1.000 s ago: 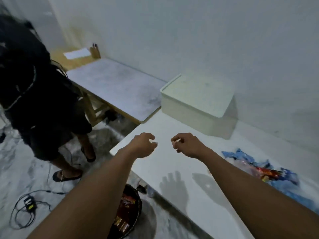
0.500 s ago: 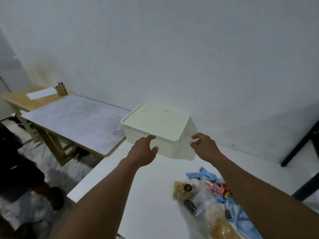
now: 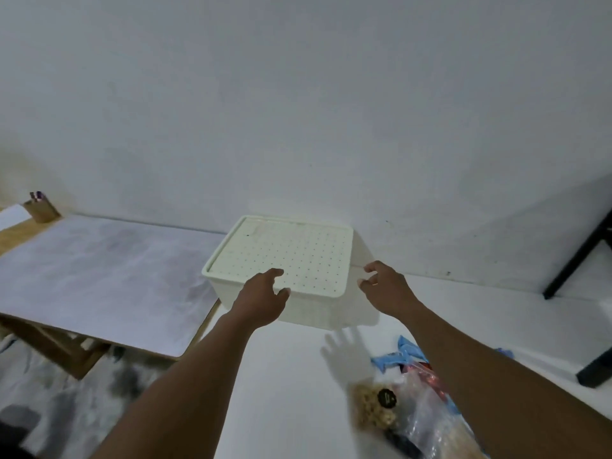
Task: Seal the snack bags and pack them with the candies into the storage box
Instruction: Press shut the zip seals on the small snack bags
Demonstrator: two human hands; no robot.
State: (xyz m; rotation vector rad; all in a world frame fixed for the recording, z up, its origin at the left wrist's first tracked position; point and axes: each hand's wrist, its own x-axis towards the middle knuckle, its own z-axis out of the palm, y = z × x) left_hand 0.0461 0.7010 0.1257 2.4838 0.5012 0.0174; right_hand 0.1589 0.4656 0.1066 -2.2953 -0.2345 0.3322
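Nearest, clear plastic snack bags [image 3: 417, 415] and blue-wrapped candies [image 3: 402, 357] lay unpacked. Beyond, the left hand [image 3: 263, 298] and right hand [image 3: 385, 288], fingers spread and empty, had been advanced to the lidded cream perforated storage box [image 3: 284, 260] by the wall; opening seemed imminent.

- A plain white wall [image 3: 298, 111] fills the upper half of the view, bare and evenly lit, dimmer toward the right.
- A white table [image 3: 291, 392] runs along the wall's foot.
- To the left, a lower side table [image 3: 99, 279] with a pale grey, mottled top stands on a wooden frame [image 3: 63, 346].
- At its far left end, a small wooden holder [image 3: 41, 207] sits by a white sheet [image 3: 11, 215].
- A black slanted leg [image 3: 576, 260] leans against the wall at the right.
- The floor [image 3: 66, 402] is grey and marbled, blurred.
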